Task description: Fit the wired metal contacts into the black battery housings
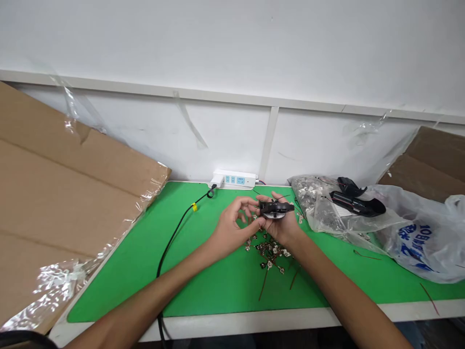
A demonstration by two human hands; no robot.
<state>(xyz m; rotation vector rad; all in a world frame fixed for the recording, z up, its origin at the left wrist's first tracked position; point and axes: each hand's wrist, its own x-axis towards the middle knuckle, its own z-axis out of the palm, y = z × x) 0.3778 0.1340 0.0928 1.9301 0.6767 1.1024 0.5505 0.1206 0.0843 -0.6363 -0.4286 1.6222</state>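
Observation:
Above the green mat, a black plastic part point(276, 208) with a pale underside and thin wires beside it is held up between both hands. My right hand point(285, 229) is closed around it from below and behind. At the part's left end, my left hand point(238, 220) pinches it, thumb in front and fingers curled behind. Beneath the hands lies a loose pile of small metal pieces with brown wires point(271, 252), partly hidden by the hands. Some are round and dark, others pale.
A white power strip point(238, 179) with a black cable point(174, 228) sits against the wall. At right are plastic bags point(425, 242) and black curved shells point(358, 204). Cardboard point(72, 179) leans at left. The green mat point(210, 291) covers the table to its pale front edge.

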